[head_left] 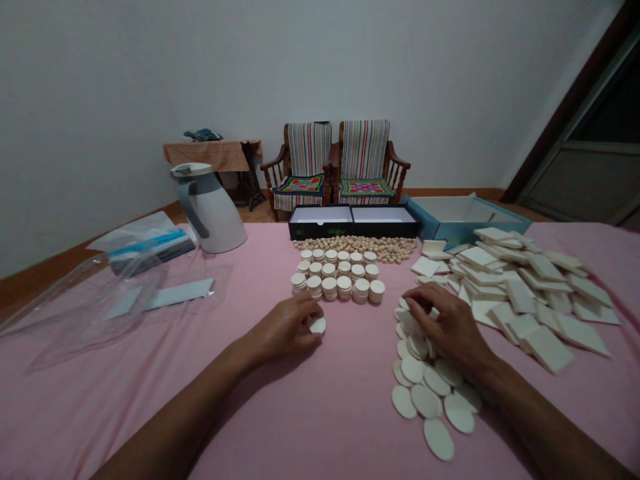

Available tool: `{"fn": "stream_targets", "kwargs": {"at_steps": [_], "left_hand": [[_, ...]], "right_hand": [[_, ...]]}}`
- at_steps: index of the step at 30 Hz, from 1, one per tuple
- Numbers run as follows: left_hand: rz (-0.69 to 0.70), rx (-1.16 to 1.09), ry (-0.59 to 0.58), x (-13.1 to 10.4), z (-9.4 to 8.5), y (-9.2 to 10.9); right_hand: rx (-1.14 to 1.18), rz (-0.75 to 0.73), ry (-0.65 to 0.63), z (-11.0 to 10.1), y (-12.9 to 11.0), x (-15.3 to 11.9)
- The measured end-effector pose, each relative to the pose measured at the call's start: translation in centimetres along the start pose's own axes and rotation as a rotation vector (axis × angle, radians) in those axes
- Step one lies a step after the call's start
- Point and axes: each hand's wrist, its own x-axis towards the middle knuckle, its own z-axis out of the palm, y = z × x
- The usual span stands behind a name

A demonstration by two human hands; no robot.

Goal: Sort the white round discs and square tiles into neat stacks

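My left hand [293, 327] is closed around a pale round disc [317, 325], just in front of the stacked discs [344, 288]. Those stacks stand upright in three rows on the pink cloth [350, 400]. Over a loose pile of flat, pale discs [425, 400] is my right hand [445, 323]. Its fingers are curled down at the top of the pile, with a disc at the fingertips. The palm and part of the pile are hidden under that hand.
Pale square tiles [545, 293] lie heaped at the right, before a blue box [465, 217]. Small wooden beads [365, 248] spread before a black two-part tray [355, 230]. At the left are a white jug [213, 213], a tissue box [150, 250] and clear plastic packaging [125, 313].
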Motion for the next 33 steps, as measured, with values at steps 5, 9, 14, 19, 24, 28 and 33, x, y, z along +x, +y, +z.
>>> {"fn": "stream_targets", "kwargs": {"at_steps": [5,9,14,19,24,28,33], "left_hand": [[-0.112,0.078,0.123,0.0,-2.0,-2.4],[-0.146,0.106,0.109,0.0,-1.9,-3.1],[-0.17,0.103,0.07,0.0,-1.3,-3.5],[-0.182,0.131,0.075,0.1,-0.6,-3.6],[-0.172,0.17,0.099,0.2,-0.4,-3.5],[-0.197,0.248,0.108,0.0,-0.7,-3.6],[-0.095,0.252,0.134,0.3,-0.8,-1.4]], "right_hand": [[-0.026,-0.004,0.0,-0.3,0.4,0.1],[-0.016,0.0,-0.029,-0.3,0.3,0.1],[-0.002,0.003,-0.051,-0.4,0.0,0.1],[0.008,-0.009,-0.082,-0.5,-0.2,0.1],[0.005,-0.004,-0.07,-0.5,0.0,0.0],[-0.001,0.01,-0.051,-0.5,0.2,0.2],[0.01,0.023,-0.026,-0.5,0.3,0.4]]}}
